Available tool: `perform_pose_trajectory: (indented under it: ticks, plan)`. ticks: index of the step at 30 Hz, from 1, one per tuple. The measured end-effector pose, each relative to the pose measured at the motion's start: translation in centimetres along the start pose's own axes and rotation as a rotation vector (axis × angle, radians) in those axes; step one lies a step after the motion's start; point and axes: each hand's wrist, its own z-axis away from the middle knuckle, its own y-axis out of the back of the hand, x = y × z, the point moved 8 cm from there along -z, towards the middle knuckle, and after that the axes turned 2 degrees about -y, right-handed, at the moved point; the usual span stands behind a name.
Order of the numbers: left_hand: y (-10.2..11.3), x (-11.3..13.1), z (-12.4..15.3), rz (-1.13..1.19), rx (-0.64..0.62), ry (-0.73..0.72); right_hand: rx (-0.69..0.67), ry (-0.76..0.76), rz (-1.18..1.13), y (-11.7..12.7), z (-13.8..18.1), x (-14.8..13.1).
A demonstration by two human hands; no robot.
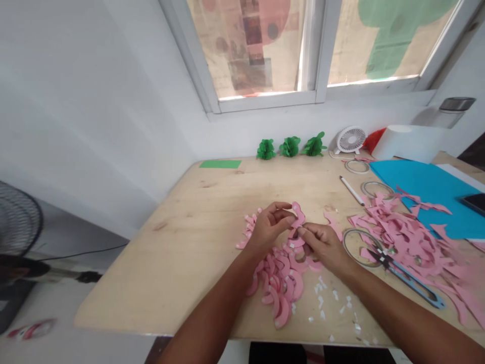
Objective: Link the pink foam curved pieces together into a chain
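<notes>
Between both hands, above the table, is a curved pink paper piece point(298, 214) with small pale spots on it. My left hand point(273, 222) pinches its left side with thumb and fingers. My right hand point(322, 242) has thumb and finger closed at the piece's lower end; any smaller thing between those fingertips is hidden. Beneath and in front of the hands lies a heap of similar pink paper curves point(280, 288), several with small white patches. A smaller cluster of pink pieces point(249, 230) sits partly behind my left hand.
Blue-handled scissors point(413, 283) and a tape roll point(359, 247) lie beside pink paper scraps point(409, 232) on the right. White bits point(322, 303) dot the table's front. Behind are a white pen point(352, 191), blue sheets point(428, 187), a small fan point(350, 140) and green paper shapes point(290, 146).
</notes>
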Motion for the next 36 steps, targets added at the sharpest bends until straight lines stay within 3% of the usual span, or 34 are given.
perform_pose_trajectory:
  ticks: [8, 15, 36]
  plan:
    - [-1.4, -0.5, 0.5, 0.098, -0.066, 0.128, -0.038, 0.081, 0.101, -0.6, 0.2, -0.5]
    - [-0.9, -0.4, 0.6, 0.134, -0.010, 0.072, -0.041, 0.094, 0.161, -0.8, 0.1, -0.3]
    - [-0.2, -0.1, 0.2, 0.203, 0.033, 0.082, -0.085, 0.115, 0.136, -1.3, 0.1, 0.3]
